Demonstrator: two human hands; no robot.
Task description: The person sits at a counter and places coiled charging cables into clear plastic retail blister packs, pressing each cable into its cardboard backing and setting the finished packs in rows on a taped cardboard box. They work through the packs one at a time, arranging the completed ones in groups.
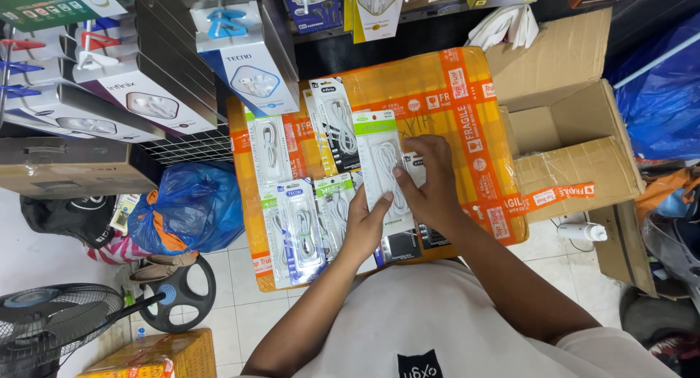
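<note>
Holding a long white blister pack with a green top strip and a coiled white cable inside, both hands work over a sealed yellow carton crossed with orange warning tape. The left hand grips the pack's lower left edge, thumb on its face and fingers curled beneath, so it is closed on the pack. The right hand lies on the pack's right side, its fingers spread over the face and pressing it, also holding it. The pack sits tilted slightly, above the middle of the carton top, overlapping other cable packs laid there: a narrow white one at the left, a grey-backed one just beside it, and a pair of blue-edged packs nearer the person, touching the left hand's wrist. A dark packet shows under the hands. Right of the carton stands an open brown cardboard box, touching its edge. Left of it, a blue plastic bag rests on the tiled floor, with a black fan near the bottom corner and a wire rack of boxed earphones above.
</note>
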